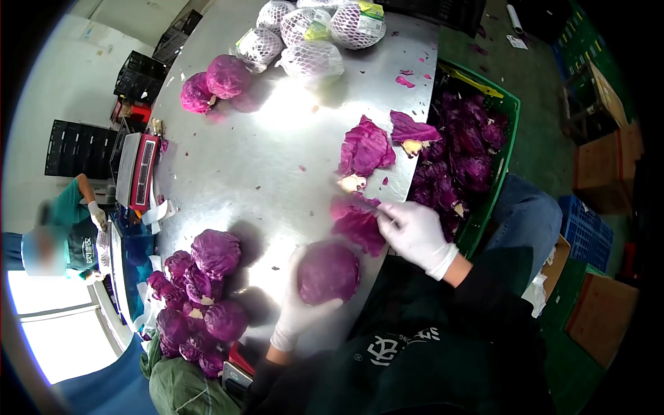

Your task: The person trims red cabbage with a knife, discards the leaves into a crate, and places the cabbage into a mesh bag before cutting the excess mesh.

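Observation:
My left hand [304, 304], in a white glove, grips a round red cabbage [329, 272] above the metal table. My gloved right hand [417, 235] is closed around a knife [368, 203]; its blade is blurred and points left. Below and beside the blade lies a loose purple leaf [360, 228]. Farther up the table are more trimmed leaves [366, 146] and a pale cut stem piece [352, 182]. A heap of red cabbages [216, 253] sits to the left of my left hand.
A green crate [513, 131] full of purple leaves stands along the table's right edge. Net-wrapped cabbages [311, 59] and two bare ones [228, 76] are at the far end. A red scale [143, 171] and a co-worker [77, 228] are at the left.

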Available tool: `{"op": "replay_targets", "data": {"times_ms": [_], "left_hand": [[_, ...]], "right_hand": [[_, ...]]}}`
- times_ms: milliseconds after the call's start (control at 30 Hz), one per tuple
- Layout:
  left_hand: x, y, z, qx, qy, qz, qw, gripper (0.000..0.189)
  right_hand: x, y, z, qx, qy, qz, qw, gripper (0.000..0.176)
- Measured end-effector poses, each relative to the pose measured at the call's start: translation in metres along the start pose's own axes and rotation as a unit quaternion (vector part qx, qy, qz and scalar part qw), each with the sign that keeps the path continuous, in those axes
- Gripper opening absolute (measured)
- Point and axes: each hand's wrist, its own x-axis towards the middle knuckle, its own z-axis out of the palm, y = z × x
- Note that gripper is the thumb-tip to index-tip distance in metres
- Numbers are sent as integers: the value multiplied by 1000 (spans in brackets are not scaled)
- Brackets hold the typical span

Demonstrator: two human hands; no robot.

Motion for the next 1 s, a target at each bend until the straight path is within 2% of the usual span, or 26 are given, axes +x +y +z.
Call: {"op": "replay_targets", "data": {"times_ms": [33, 67, 100, 133, 167, 200, 233, 300, 333, 400, 433, 467, 533, 567, 600, 633, 700, 733, 767, 800, 833, 933, 967, 1000], "left_hand": [[1, 4, -1, -125, 26, -45, 991, 109], [5, 11, 0, -248, 51, -86, 963, 109], [6, 16, 0, -367, 76, -125, 919, 109], [7, 6, 0, -448, 84, -107, 884, 108], [7, 5, 5, -485, 92, -111, 862, 106], [2, -11, 5, -541, 75, -144, 825, 102], [-2, -24, 7, -595, 57, -176, 782, 100], [8, -8, 15, -615, 55, -194, 762, 96], [12, -6, 18, -637, 56, -202, 742, 95], [20, 10, 24, -691, 38, -224, 686, 94], [22, 13, 28, -520, -9, -168, 838, 91], [23, 15, 33, -318, -53, -103, 941, 88], [25, 47, 37, -93, -37, 57, 993, 80], [27, 48, 35, -102, -42, 48, 993, 76], [29, 47, 31, -112, -48, 41, 992, 72], [31, 45, 29, -233, -52, -15, 971, 73], [35, 41, 24, -475, -18, -124, 871, 76], [32, 35, 20, -568, -3, -126, 813, 74], [27, 32, 18, -653, 13, -127, 746, 72], [20, 35, 21, -558, 50, -133, 817, 75], [17, 34, 19, -538, 29, -125, 833, 72], [8, 32, 19, -424, 4, -85, 902, 61], [4, 31, 20, -376, 5, -69, 924, 59], [2, 36, 22, -309, 7, -88, 947, 58]], "right_hand": [[6, 12, -9, -19, 0, 39, 999, 17], [12, 21, -20, 64, 39, 103, 992, 17], [17, 46, -28, 101, 99, 127, 982, 24], [23, 63, -43, 71, 143, 140, 977, 25], [26, 96, -42, 105, 238, 90, 961, 33], [27, 70, -66, -19, 236, 102, 966, 46], [26, 55, -73, -90, 266, 72, 957, 54], [20, 19, -67, 94, 200, 75, 972, 59], [15, 14, -56, 158, 112, 50, 980, 59], [3, -11, -43, 336, -61, 123, 932, 56], [-1, -32, -45, 443, -145, 216, 858, 53], [-2, -41, -44, 466, -189, 235, 832, 49], [-7, -44, -32, 517, -257, 267, 772, 44], [-12, -47, -29, 564, -230, 258, 750, 45], [-13, -48, -29, 566, -211, 272, 749, 44], [-15, -48, -28, 568, -189, 286, 748, 43], [-20, -49, -22, 530, -172, 285, 780, 40], [-20, -53, -19, 510, -165, 282, 796, 39], [-22, -59, -18, 519, -169, 297, 784, 37], [-25, -63, -16, 494, -163, 276, 808, 36], [-24, -67, -14, 470, -155, 253, 831, 36], [-22, -75, -28, 527, -166, 251, 795, 34], [-21, -80, -26, 522, -169, 236, 802, 34], [-21, -85, -24, 517, -172, 220, 809, 33]]}}
